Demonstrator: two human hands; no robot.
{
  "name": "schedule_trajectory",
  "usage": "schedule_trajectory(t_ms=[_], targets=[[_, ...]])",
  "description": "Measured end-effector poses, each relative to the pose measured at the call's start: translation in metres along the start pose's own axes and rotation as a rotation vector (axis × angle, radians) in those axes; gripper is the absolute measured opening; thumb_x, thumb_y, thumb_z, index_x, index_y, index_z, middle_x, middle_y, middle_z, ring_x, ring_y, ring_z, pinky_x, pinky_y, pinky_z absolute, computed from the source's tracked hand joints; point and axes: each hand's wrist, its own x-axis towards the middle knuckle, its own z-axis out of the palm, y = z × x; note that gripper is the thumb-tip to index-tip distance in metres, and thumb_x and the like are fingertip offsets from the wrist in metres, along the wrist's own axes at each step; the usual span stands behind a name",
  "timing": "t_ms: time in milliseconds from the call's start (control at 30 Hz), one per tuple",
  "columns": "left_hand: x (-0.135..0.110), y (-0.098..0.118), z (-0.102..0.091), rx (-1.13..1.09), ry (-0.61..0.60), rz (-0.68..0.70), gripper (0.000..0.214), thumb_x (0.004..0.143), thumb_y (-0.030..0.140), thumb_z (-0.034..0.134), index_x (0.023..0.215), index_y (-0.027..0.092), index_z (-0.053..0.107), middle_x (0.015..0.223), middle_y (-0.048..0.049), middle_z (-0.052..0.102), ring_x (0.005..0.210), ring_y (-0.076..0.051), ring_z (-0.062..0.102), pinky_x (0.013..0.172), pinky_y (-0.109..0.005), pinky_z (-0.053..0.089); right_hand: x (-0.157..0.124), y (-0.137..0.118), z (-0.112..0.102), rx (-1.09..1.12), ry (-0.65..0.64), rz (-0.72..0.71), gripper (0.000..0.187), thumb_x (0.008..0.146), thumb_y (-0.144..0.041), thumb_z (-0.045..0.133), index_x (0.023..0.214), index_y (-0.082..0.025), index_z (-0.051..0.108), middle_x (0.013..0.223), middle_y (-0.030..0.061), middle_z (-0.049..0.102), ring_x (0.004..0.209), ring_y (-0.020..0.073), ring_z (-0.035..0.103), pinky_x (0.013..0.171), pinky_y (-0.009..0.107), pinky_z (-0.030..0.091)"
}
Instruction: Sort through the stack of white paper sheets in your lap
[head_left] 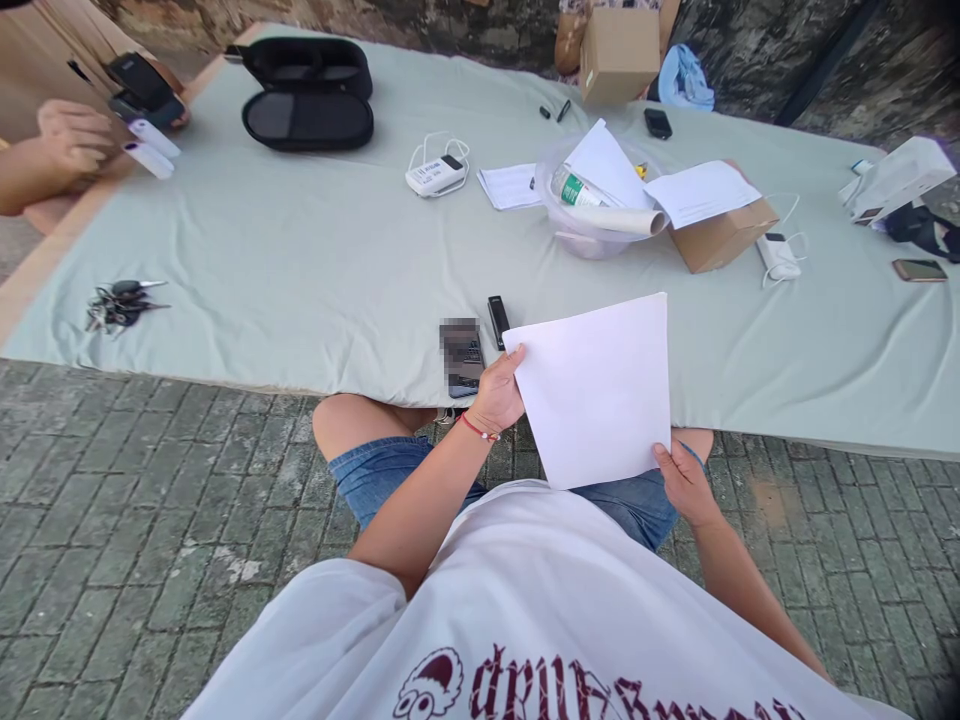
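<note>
A blank white sheet of paper (596,395) is held over my lap and the near edge of the table. My left hand (498,396) pinches its left side near the upper corner, thumb on top. At the lower right corner, my right hand (682,480) grips the sheet the same way; the fingers under the paper are hidden. Just beyond my left hand lie a phone (466,362), partly pixelated, and a slim black device (497,320) whose kind I cannot make out.
The table has a pale green cloth (337,270). On it are keys (124,303), a black case (307,95), a white device with a cord (435,176), a plastic tub (592,240) with papers and a bottle, and a cardboard box (724,235). Another person's hand (75,135) is at the left.
</note>
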Motion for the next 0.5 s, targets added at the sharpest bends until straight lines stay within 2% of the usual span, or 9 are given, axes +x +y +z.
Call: schedule_trajectory(t_ms=[133,233,367,500], targets=[[-0.002,0.007,0.002,0.034,-0.041,0.04,0.057,0.076,0.034,0.075,0.13,0.021,0.059,0.126,-0.0073,0.068,0.13,-0.033,0.054,0.11,-0.048,0.043,0.0,-0.002,-0.001,0.019,-0.003,0.012,0.047,0.094,-0.055,0.051,0.135,-0.034,0.057,0.139,0.0008,0.06,0.135,0.029,0.049,0.116,0.046,0.037],[-0.001,0.012,-0.001,0.108,-0.027,0.053,0.068,0.069,0.032,0.082,0.132,0.024,0.057,0.127,-0.0073,0.067,0.127,-0.035,0.056,0.107,-0.048,0.046,0.001,-0.004,-0.001,0.016,-0.036,-0.005,0.045,0.095,-0.052,0.05,0.136,-0.035,0.057,0.138,0.0,0.06,0.138,0.0287,0.045,0.118,0.046,0.035],[0.005,0.015,-0.007,0.183,-0.032,0.09,0.056,0.065,0.033,0.085,0.116,0.025,0.062,0.13,-0.007,0.064,0.123,-0.035,0.058,0.1,-0.045,0.051,0.003,-0.004,-0.002,-0.001,-0.047,-0.003,0.046,0.095,-0.053,0.049,0.137,-0.033,0.056,0.14,0.0009,0.059,0.139,0.0296,0.043,0.118,0.048,0.034],[0.01,0.016,-0.009,0.081,-0.089,0.142,0.047,0.061,0.028,0.087,0.096,0.024,0.057,0.127,-0.0046,0.063,0.123,-0.031,0.058,0.099,-0.043,0.051,0.003,-0.002,-0.003,-0.014,-0.049,-0.026,0.047,0.095,-0.054,0.049,0.138,-0.035,0.055,0.14,-0.0009,0.058,0.138,0.0294,0.045,0.117,0.047,0.036]])
